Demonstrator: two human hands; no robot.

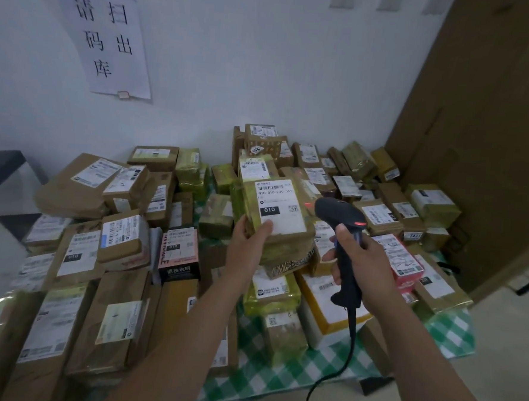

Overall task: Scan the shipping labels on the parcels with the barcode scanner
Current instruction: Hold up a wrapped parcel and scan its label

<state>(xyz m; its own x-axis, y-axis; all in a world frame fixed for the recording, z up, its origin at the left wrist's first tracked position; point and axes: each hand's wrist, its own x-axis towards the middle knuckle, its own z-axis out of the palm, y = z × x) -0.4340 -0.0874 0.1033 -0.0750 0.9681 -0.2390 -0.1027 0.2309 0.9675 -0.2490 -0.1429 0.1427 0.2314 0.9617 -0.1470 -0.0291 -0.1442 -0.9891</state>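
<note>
Left hand (pixel 248 235) holds a labelled parcel (pixel 279 215) above the parcel-covered table (pixel 283 375); right hand (pixel 362 259) grips the scanner (pixel 344 236), aimed at its label (pixel 280 206).

A brown parcel (pixel 285 248), tilted up, shows its white shipping label (pixel 280 206) marked 010. The black corded barcode scanner (pixel 348 269) stands upright just right of that parcel, head toward it. Other labelled parcels (pixel 121 238) lie heaped below and around it.

Taped paper sign (pixel 112 36), green checked cloth (pixel 276 384), tall cardboard sheet (pixel 494 121)

Left hand (pixel 248 241), right hand (pixel 363 257), fingers (pixel 343 233) curled
</note>
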